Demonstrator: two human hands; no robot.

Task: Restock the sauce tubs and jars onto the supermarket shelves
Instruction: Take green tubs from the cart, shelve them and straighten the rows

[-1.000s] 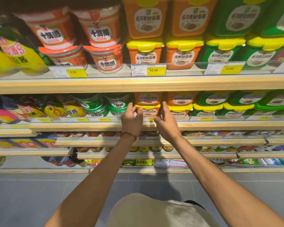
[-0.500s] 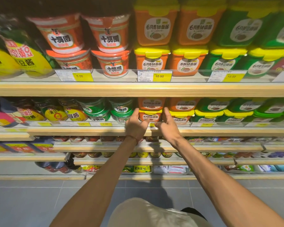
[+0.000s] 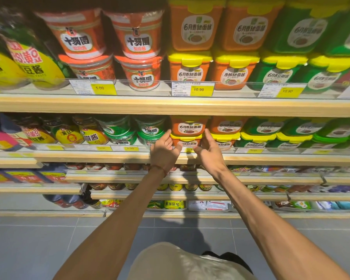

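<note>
Shelving of pale wood (image 3: 170, 107) runs across the whole view in several tiers, each front edge carrying white-and-yellow price labels (image 3: 192, 89). At far left on the second tier stand dark jars with yellow and red labels (image 3: 69, 134), then round green-lidded tubs stacked in twos (image 3: 117, 132). Above these, on the upper tier, sit round red-and-white tubs with foil lids (image 3: 83, 41), also stacked.

Just right of the green tubs, the left hand (image 3: 164, 151), with a thin red cord at its wrist, reaches over the shelf edge; its fingers are spread loosely and the fingertips (image 3: 167, 134) rest against the left side of a stack of two orange rectangular plastic tubs with yellow lids (image 3: 187, 136). The right hand (image 3: 209, 150) mirrors it on the stack's right side, likewise open, thumb pointing toward the front of the lower tub. Both palms bracket the stack without curling round it; whether they press it firmly I cannot tell. The stack stands at the front of the second tier, directly beneath matching orange tubs on the upper tier (image 3: 192, 49).

Right of the hands comes another orange stack (image 3: 225, 132), then rows of green rectangular tubs with yellow lids (image 3: 259, 136) continuing to the right edge. Lower tiers hold small jars and packets, too blurred to identify. Grey floor tiles (image 3: 38, 245) lie below.
</note>
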